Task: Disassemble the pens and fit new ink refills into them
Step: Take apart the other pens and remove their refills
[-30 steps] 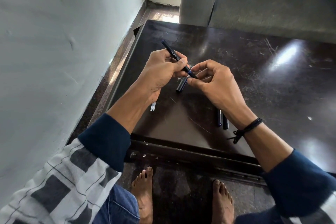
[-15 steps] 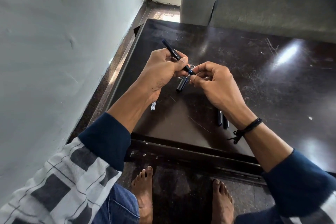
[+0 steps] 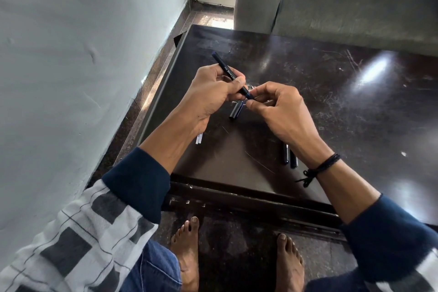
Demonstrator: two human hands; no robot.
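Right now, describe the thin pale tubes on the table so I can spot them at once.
Take the dark table, left side near the white wall. Peeking out from under the left forearm lie the thin pale tubes. Unlike the dark pens by the right wrist, they are pale and far thinner.

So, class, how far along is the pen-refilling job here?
Done: a short dark pen piece lies loose. In hand: the left hand holds a dark blue pen barrel, the right hand pinches its tip. Left: two dark pens and clear refill tubes wait.
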